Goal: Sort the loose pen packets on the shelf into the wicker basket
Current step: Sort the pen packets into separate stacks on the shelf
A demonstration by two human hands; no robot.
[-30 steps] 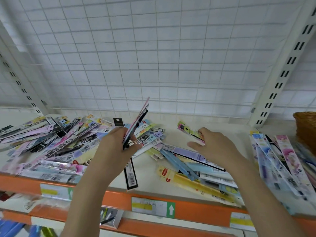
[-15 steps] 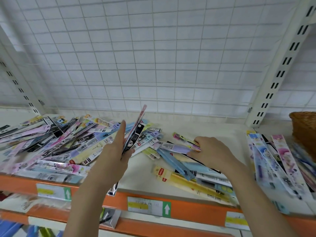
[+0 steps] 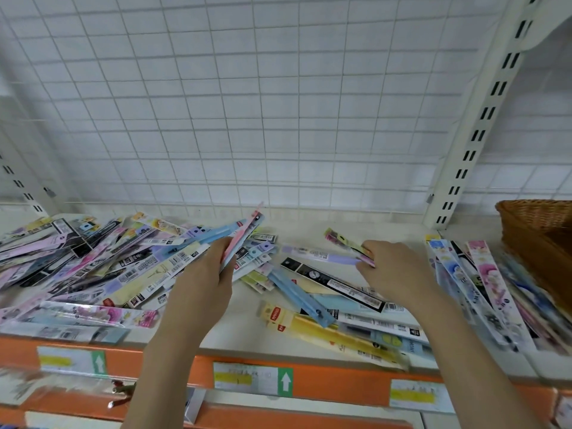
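Wicker basket (image 3: 538,239): brown weave, set at the far right end of the shelf; only its left part is seen.
Shelf (image 3: 235,317): a white board with an orange front rail; a white wire grid is fixed behind it.
Loose pen packets (image 3: 93,261): heaped far left of the basket; more are scattered at mid-shelf, and a fanned row (image 3: 486,283) is laid just beside the basket.
Left hand (image 3: 201,286): clenched on a tilted bundle of packets (image 3: 240,236), held up well left of the basket.
Right hand (image 3: 394,267): nearer the basket, closed on a pink-and-yellow packet (image 3: 348,244), whose far end is raised off the shelf.
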